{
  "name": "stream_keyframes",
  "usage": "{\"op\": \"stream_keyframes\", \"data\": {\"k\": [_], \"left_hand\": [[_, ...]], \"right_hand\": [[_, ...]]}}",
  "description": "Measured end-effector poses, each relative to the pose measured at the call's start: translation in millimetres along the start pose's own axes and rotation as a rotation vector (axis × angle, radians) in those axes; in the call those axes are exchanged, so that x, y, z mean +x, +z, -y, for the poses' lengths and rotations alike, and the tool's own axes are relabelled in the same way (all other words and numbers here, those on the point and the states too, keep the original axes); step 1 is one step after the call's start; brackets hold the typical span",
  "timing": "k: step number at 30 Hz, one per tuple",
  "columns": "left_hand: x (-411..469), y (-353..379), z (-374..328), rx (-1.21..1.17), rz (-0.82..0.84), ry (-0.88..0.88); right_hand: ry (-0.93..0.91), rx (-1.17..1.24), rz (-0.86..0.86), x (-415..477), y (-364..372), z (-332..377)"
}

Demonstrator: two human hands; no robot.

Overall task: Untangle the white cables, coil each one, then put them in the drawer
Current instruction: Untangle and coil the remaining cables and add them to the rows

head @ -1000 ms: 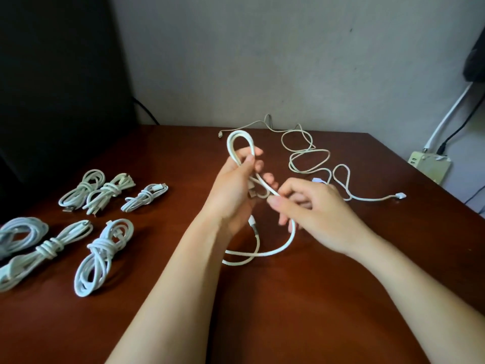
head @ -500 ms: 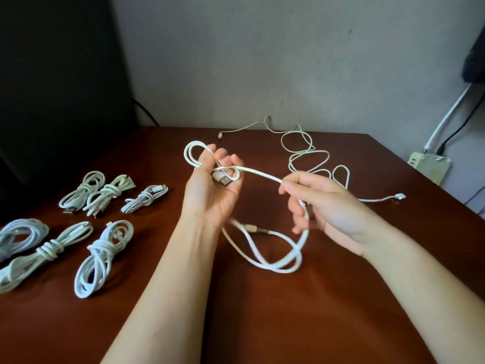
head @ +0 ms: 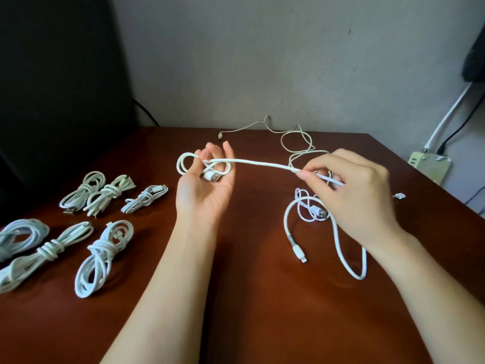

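Well, left hand, palm up, curls round loops of the white cable — right hand, knuckles up, pinches it.

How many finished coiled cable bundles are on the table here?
6, all on the left of the table: back-left bundle, back-middle bundle, back-right bundle, front-left bundle, front-middle bundle, front-right bundle. The front-left one is cut by the frame edge; more could lie beyond it.

Grey plaster wall; reddish-brown wooden table; dark panel left.
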State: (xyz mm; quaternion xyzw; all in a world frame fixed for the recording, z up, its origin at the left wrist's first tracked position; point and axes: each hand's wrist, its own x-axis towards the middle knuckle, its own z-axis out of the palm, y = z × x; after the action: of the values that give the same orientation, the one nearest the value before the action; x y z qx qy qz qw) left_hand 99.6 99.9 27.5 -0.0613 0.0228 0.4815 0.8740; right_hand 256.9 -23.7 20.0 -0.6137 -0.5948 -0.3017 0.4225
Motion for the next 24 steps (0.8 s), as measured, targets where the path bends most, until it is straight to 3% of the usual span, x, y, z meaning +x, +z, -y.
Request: {"op": "stream_keyframes", "data": {"k": [3, 10, 13, 16, 19, 24], "left_hand": [[-4.5, 0.1, -1.6, 0.0, -0.039, -0.049], [-5.2, -2.8, 7.3, 0.341, -0.064, -0.189], [-4.9, -3.8, 3.6, 0.238, 0.015, -0.177], [-2.1, -4.4, -5.7, -0.015, 0.093, -0.146], [0.8, -5.0, -12.7, -0.166, 0.067, -0.088], [11.6, -10.1, -13.0, 0.04, -0.114, 0.047]], "right_hand": [[-0.017, -0.049, -0.037, -0.9, 1.8, -1.5], [0.096, -0.068, -0.21, 4.9, -5.3, -15.6], [0.001, -0.051, -0.156, 2.5, -2.0, -16.6], [-0.145, -0.021, -0.084, -0.6, 2.1, -15.1], [-0.291, -0.006, -0.009, -2.3, 4.9, -10.3], [-0.455, 0.068, 0.155, -3.3, 5.6, 3.6]]}}
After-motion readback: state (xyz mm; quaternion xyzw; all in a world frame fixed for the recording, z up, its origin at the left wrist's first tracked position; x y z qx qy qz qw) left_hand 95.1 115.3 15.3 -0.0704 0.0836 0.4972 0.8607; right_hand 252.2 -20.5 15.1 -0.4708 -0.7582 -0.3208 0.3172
